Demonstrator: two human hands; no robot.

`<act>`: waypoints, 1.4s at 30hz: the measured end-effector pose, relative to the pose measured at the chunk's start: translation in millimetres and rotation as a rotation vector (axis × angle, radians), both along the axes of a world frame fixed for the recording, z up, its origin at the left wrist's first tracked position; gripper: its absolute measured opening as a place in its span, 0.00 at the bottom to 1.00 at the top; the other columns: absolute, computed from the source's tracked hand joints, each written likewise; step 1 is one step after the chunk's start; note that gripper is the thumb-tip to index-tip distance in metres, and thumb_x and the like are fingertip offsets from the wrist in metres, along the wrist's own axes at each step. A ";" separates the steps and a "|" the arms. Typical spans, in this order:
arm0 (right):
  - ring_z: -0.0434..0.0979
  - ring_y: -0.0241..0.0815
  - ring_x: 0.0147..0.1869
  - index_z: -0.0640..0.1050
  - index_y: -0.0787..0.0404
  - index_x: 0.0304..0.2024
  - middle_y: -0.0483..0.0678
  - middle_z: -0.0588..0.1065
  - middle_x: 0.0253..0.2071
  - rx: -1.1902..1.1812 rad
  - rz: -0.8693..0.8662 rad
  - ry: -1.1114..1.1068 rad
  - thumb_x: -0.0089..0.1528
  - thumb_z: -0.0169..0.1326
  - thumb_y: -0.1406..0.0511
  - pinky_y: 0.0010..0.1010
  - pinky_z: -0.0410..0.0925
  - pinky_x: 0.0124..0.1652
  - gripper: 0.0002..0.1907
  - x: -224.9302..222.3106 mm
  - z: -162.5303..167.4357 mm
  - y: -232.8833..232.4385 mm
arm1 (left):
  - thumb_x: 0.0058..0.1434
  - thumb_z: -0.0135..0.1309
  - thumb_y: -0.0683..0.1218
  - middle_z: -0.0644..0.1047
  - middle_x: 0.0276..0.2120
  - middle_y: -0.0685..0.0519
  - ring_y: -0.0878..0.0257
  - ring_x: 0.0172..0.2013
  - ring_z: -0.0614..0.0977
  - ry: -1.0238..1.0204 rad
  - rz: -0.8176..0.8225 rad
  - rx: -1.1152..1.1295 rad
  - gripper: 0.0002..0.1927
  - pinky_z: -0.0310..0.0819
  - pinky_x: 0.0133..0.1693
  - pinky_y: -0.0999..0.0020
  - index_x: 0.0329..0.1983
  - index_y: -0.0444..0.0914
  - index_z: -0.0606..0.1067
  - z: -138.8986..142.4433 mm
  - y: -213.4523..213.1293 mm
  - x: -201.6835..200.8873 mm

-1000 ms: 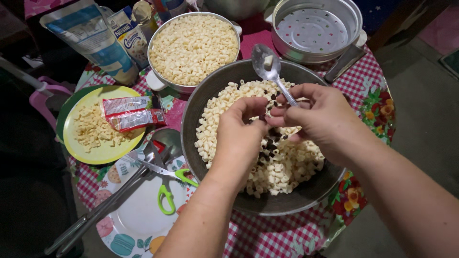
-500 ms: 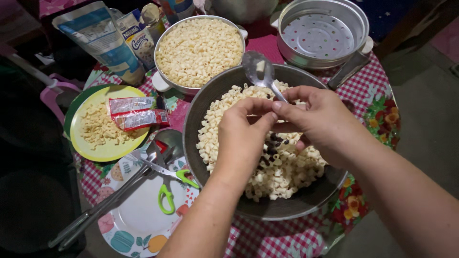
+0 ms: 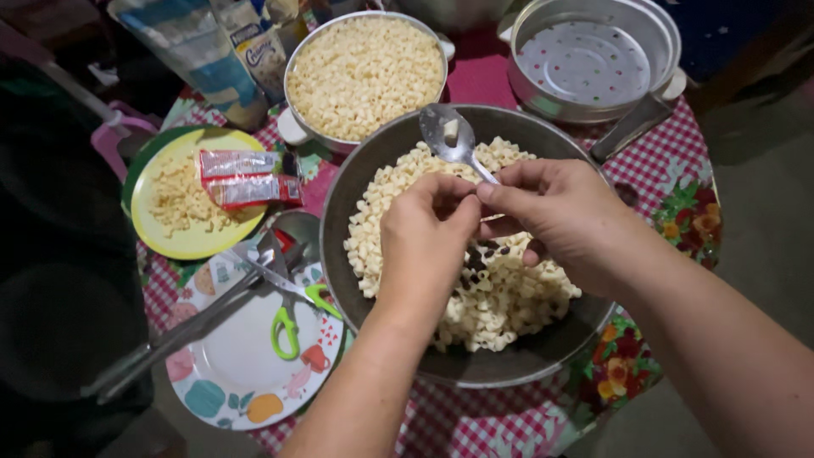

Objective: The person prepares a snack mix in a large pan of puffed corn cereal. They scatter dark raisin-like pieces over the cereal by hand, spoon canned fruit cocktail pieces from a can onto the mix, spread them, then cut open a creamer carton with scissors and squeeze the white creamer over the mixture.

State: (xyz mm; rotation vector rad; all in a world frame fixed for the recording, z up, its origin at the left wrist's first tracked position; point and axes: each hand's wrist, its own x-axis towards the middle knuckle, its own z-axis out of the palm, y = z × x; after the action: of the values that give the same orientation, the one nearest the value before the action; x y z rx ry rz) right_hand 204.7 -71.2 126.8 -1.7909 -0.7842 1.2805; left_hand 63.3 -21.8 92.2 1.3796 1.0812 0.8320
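Note:
A big dark metal pan [image 3: 509, 369] sits in front of me, filled with cooked elbow macaroni [image 3: 509, 309] and a few dark bits [image 3: 485, 254]. Both my hands hover over its middle, fingertips touching. My right hand [image 3: 564, 212] pinches the handle of a metal spoon [image 3: 447, 134]. The spoon's bowl points toward the far rim and carries one piece of pasta. My left hand [image 3: 424, 233] is curled closed, thumb and fingers pressed against the right fingertips. Whatever lies between them is hidden.
Behind the pan stand a white pot of macaroni [image 3: 365, 72] and a metal steamer pot [image 3: 593, 59]. At left are a yellow plate [image 3: 182, 246] with red sachets [image 3: 242, 178], a patterned plate [image 3: 225, 382] with green-handled scissors [image 3: 286, 326] and tongs [image 3: 170, 339], and food bags [image 3: 195, 51].
The spoon's bowl has swung a little left and lower over the pan. Both hands stay pinched together at the same spot.

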 end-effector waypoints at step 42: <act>0.79 0.46 0.36 0.83 0.54 0.56 0.55 0.79 0.41 0.086 0.266 -1.112 0.62 0.54 0.72 0.41 0.73 0.42 0.20 58.0 -52.1 -13.8 | 0.53 0.53 0.33 0.79 0.43 0.47 0.60 0.41 0.83 0.265 0.312 0.278 0.16 0.79 0.41 0.68 0.44 0.37 0.81 -44.3 -10.0 -17.7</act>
State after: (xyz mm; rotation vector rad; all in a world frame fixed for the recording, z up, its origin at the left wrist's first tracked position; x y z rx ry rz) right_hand 262.7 -84.9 74.8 -2.3303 -1.6676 0.2587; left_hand 45.6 -31.8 48.0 1.6090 1.4533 1.0777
